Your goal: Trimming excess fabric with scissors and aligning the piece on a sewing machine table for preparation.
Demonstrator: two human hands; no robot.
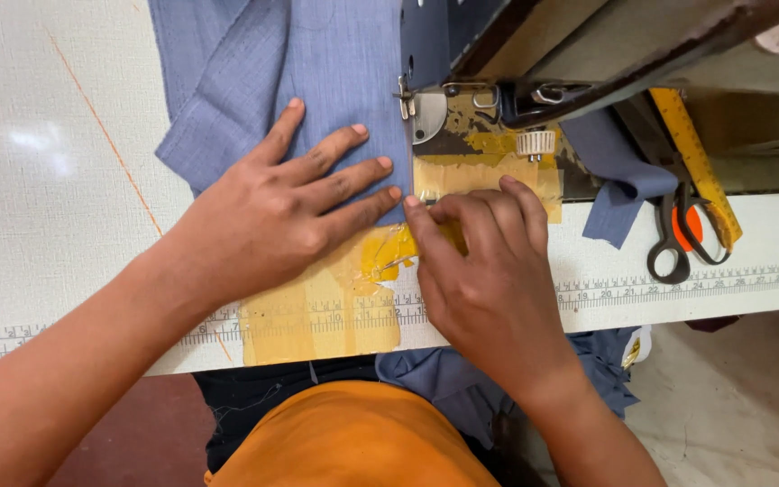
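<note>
Blue-grey fabric (317, 63) lies on the white sewing table (47, 180), its right edge running under the sewing machine's presser foot (407, 104). My left hand (272, 212) presses flat on the fabric, fingers spread and pointing towards the needle. My right hand (484, 261) rests just right of it, fingertips curled down on the fabric's near edge in front of the foot, over yellowed tape (326, 311) stuck on the table. Whether the right fingers pinch the cloth is hidden.
The sewing machine body (606, 45) fills the upper right. Black-handled scissors (678, 239) and a yellow ruler (701, 167) lie right of it, beside a hanging strip of blue cloth (619, 180). A printed measuring scale (696, 284) runs along the table's front edge. More blue fabric (435, 379) rests in my lap.
</note>
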